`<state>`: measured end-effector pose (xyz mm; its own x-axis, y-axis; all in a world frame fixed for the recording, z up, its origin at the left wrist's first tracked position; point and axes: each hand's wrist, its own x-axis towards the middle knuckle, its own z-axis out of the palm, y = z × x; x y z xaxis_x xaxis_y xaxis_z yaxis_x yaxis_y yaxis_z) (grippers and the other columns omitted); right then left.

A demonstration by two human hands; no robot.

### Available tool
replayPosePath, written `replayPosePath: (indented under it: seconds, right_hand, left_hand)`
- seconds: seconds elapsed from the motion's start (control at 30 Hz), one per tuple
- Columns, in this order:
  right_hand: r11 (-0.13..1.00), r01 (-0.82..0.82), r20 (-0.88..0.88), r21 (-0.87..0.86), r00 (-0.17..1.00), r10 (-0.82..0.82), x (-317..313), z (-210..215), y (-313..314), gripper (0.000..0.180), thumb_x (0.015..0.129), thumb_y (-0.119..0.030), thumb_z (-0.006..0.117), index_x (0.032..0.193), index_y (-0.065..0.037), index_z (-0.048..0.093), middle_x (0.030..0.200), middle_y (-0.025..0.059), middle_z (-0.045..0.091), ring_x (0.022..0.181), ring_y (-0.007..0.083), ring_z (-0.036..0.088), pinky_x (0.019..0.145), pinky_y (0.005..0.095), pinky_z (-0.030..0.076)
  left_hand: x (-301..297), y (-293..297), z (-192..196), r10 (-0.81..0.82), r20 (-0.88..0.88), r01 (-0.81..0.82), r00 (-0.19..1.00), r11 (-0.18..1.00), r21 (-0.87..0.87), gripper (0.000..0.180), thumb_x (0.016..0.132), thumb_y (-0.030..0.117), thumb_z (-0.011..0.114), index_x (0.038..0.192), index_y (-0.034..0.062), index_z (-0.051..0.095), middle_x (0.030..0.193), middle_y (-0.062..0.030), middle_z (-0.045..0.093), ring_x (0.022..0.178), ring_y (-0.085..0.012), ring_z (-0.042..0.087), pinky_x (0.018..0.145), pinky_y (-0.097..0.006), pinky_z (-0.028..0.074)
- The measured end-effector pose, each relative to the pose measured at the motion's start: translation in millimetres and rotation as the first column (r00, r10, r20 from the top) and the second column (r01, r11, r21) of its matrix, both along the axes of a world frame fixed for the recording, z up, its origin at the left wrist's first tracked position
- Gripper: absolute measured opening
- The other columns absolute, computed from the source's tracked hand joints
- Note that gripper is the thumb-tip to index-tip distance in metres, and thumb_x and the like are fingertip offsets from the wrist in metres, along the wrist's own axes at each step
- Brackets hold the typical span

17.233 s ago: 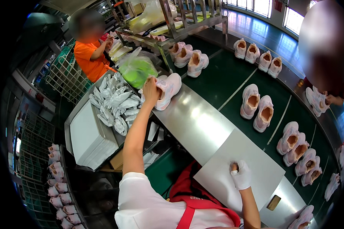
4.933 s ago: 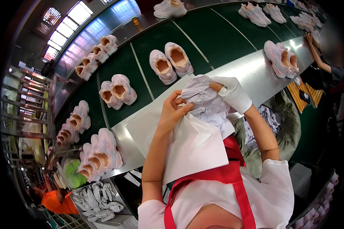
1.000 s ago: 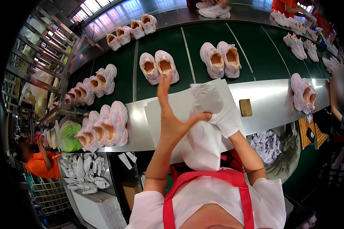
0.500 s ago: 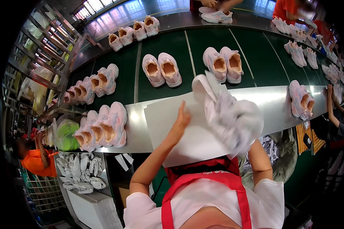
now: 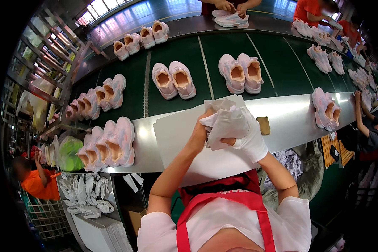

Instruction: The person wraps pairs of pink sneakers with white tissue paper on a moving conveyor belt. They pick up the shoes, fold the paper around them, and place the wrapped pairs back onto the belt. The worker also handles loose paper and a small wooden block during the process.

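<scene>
A crumpled wad of white paper is held in front of me, above a stack of flat white sheets. My left hand, bare, closes on the wad's left side. On its right side is my right hand, which wears a white glove with the thumb bare; its fingers wrap round the paper and are partly hidden by it. The sheets lie tilted on the metal ledge and reach over its near edge. A small brownish rectangular piece lies just right of my gloved hand.
Pink-white shoes stand in pairs on the green conveyor belt. More shoes sit on the ledge at left, one pair at right. Crumpled paper fills a shelf and a sack. Co-workers work across the belt.
My left hand was apart from the paper, over the sheets; now it grips the wad too. The wad, blurred in my right hand before, has come left and is steadier. The brownish piece now shows.
</scene>
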<state>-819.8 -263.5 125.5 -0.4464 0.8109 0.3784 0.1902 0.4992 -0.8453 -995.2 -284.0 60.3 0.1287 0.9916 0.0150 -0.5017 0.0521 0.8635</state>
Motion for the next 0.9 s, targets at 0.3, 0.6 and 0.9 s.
replayPosePath:
  seconds: [0.3,0.6,0.9]
  right_hand:
    - [0.893,0.153,0.251,0.423,0.927,-0.278,-8.5,1.0,23.4,0.070,0.062,-0.031,0.081,0.119,-0.006,0.049,0.101,0.0149,0.057,0.086,0.0309,0.059,0.076,0.0388,0.047]
    - [0.995,0.098,0.156,0.001,0.983,-0.097,-24.6,-10.5,16.1,0.067,0.067,-0.025,0.077,0.121,-0.006,0.043,0.101,0.0173,0.058,0.088,0.0354,0.059,0.075,0.0397,0.049]
    - [0.989,0.108,0.197,-0.104,0.977,-0.085,-5.4,-19.6,52.0,0.069,0.067,-0.025,0.076,0.124,-0.004,0.043,0.108,0.0205,0.057,0.095,0.0365,0.059,0.083,0.0384,0.048]
  left_hand:
    - [-2.9,15.0,42.1,0.238,-0.512,-0.189,0.826,0.971,0.146,0.064,0.076,0.020,0.076,0.125,0.0005,0.040,0.113,-0.0126,0.056,0.099,-0.0195,0.058,0.085,-0.032,0.047]
    - [20.4,40.0,37.6,0.590,-0.429,-0.481,0.684,0.807,0.342,0.035,0.082,0.022,0.070,0.105,-0.0008,0.056,0.090,-0.0061,0.063,0.082,-0.0150,0.060,0.077,-0.027,0.047]
    - [40.3,93.4,45.4,0.271,0.035,-0.273,0.962,0.958,0.090,0.028,0.093,0.029,0.056,0.076,0.0086,0.049,0.062,-0.0049,0.054,0.073,-0.0191,0.060,0.098,-0.037,0.041]
